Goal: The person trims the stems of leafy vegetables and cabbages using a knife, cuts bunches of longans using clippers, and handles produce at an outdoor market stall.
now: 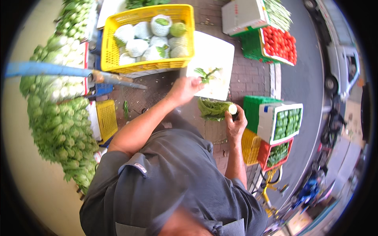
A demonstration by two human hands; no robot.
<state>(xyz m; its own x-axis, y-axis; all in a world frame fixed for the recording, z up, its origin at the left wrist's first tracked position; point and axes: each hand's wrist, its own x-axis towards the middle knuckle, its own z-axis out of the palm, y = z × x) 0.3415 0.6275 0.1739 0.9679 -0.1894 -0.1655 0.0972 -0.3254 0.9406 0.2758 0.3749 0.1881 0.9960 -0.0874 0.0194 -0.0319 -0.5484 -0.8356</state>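
Observation:
My right hand [236,122] is shut around the stem end of a leafy green lettuce-like vegetable [214,108]. Its pale, round cut face points up at me, and its leaves extend to the left. A small dark patch shows at my fingers there, too unclear to name. Farther forward and to the left, my left hand [189,88] has its fingers curled together over the near edge of a white board or box lid [217,53]. A leafy green scrap [206,74] appears at its fingertips; whether it is pinched or lies on the white surface is unclear.
A yellow plastic crate [147,65] holds foam-netted fruit ahead. Stacked leafy vegetables [65,138] line the left, near a blue pole [50,70]. Along the right kerb stand boxes of tomatoes [279,42] and green vegetables [288,124]. A truck [342,62] is on the road beyond.

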